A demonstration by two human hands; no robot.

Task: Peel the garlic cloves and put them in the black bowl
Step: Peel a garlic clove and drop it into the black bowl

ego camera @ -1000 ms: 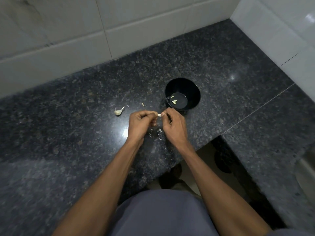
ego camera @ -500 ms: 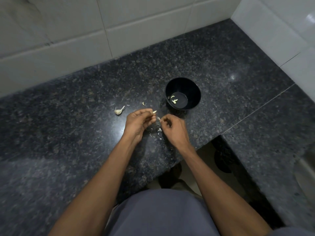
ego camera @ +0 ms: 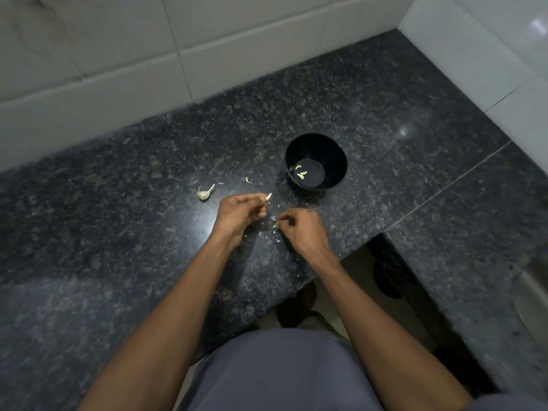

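Pale garlic clove sticks out from the left hand, pinched at the fingertips just short of the black bowl. Right hand sits a bit lower with fingers curled, nipping a scrap of papery skin — more flakes are scattered on the counter between the two hands. Bowl's got a few peeled cloves in the bottom. Off to the left there's a leftover garlic piece with a stem. Counter is dark speckled granite — white tiled wall behind, corner on the right.
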